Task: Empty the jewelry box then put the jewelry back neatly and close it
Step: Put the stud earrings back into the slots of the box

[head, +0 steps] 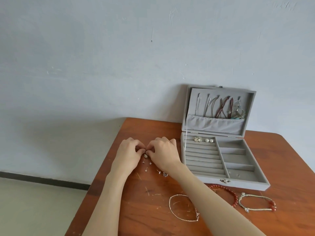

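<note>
Wooden desk [153, 210], lower frame: left hand [127, 153] and right hand [163, 150] both pinch a small earring [146, 156] at centre. Jewelry box [221, 160] stands open at right. Recommended: secure the fastening before seating it beside the stored pairs.

The right forearm [213, 201] crosses over the red bead bracelet [232, 195] in front of the jewelry box [225, 167], hiding the part nearest the silver chain bracelet [184, 208], whose right-hand edge it also covers. The worktop [153, 210] runs out of view at the bottom and right edges. Left of the box, the grip of both hands closes over the top of a small pale-stoned piece [145, 156]; its kind is too small to tell (earring or pendant). In the box lid, the pocket [214, 125] hides the lower ends of the hanging necklaces [219, 108].
</note>
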Motion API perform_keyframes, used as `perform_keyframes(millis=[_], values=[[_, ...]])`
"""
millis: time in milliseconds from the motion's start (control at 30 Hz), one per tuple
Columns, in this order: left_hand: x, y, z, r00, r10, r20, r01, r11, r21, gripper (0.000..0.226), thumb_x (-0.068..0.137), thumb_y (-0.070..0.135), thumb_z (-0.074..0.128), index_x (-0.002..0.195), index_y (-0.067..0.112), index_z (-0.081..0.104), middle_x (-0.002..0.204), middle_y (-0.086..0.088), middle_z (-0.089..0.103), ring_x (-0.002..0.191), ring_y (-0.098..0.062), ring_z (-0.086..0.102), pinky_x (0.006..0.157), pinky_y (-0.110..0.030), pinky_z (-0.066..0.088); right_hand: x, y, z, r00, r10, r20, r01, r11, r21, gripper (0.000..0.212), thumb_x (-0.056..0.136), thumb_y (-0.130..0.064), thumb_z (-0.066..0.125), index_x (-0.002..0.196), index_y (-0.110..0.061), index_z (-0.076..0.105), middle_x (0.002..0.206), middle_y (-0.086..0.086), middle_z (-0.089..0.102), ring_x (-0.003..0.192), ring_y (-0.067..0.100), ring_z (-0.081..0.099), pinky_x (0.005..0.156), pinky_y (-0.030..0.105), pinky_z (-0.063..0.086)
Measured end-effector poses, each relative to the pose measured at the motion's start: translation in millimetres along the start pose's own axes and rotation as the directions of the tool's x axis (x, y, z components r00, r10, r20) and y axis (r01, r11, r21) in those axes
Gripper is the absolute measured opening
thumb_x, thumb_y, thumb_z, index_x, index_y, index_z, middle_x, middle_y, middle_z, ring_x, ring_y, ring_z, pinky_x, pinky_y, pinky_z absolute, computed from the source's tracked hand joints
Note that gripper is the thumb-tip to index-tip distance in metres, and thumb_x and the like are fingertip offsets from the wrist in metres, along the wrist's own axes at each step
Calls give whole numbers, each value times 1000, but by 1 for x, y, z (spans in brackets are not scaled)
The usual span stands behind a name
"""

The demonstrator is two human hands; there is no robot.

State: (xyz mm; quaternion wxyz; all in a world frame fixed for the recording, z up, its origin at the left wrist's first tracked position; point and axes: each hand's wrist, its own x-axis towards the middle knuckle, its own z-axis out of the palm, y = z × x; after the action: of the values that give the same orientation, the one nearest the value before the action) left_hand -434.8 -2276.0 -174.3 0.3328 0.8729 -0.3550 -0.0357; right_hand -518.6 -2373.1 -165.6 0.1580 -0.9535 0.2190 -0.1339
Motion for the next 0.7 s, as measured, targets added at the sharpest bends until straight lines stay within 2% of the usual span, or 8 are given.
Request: perform_keyframes(millis=[133,267,333,433,500,600,700], values=[[-1,2,1,1000,4,-27,-4,1000,-9,7,85,15,62,84,19,68,87,5,55,90,-16,54,75,-20,34,-5,4,-7,1000,3,-28,-2,998,60,16,88,-24,54,94,-18,67,101,1,61,102,20,49,88,33,29],[-5,16,2,997,30,-77,-40,990,-137,11,83,15,65,77,25,65,84,9,65,73,-1,52,66,-5,34,-18,16,-33,996,25,-86,-2,967,257,8,84,-13,59,86,-11,66,90,4,59,87,20,56,80,33,45],[-9,26,2,995,39,-92,-58,976,-211,10,81,16,66,76,24,67,78,12,66,70,2,54,64,-2,36,-25,28,-52,992,43,-119,-3,948,317,7,82,-9,59,82,-12,65,84,0,58,75,15,55,73,23,46],[-17,42,1,995,27,-93,-52,959,-280,8,81,15,67,75,20,69,73,13,64,68,9,52,62,-1,36,-39,50,-80,990,70,-125,-21,933,359,8,83,-8,60,82,-14,65,76,-7,59,69,4,51,66,8,40],[-21,55,1,999,19,-41,-32,941,-336,9,81,16,66,75,22,69,75,14,66,72,10,55,63,0,37,-50,66,-97,989,98,-113,-49,927,371,9,84,-9,60,81,-16,64,73,-12,58,69,2,52,66,5,39],[-27,83,3,994,61,88,-23,928,-372,8,82,21,66,76,24,69,80,13,68,77,1,61,62,-4,40,-65,88,-114,989,137,-57,-105,917,386,11,85,-10,62,80,-19,64,73,-13,60,72,2,54,68,8,42],[-29,111,13,983,103,151,-45,938,-344,8,82,23,66,77,21,73,88,16,59,78,0,53,65,-7,36,-76,105,-120,988,154,32,-155,915,373,9,85,-11,62,81,-18,66,74,-12,62,71,-1,54,68,10,44]])
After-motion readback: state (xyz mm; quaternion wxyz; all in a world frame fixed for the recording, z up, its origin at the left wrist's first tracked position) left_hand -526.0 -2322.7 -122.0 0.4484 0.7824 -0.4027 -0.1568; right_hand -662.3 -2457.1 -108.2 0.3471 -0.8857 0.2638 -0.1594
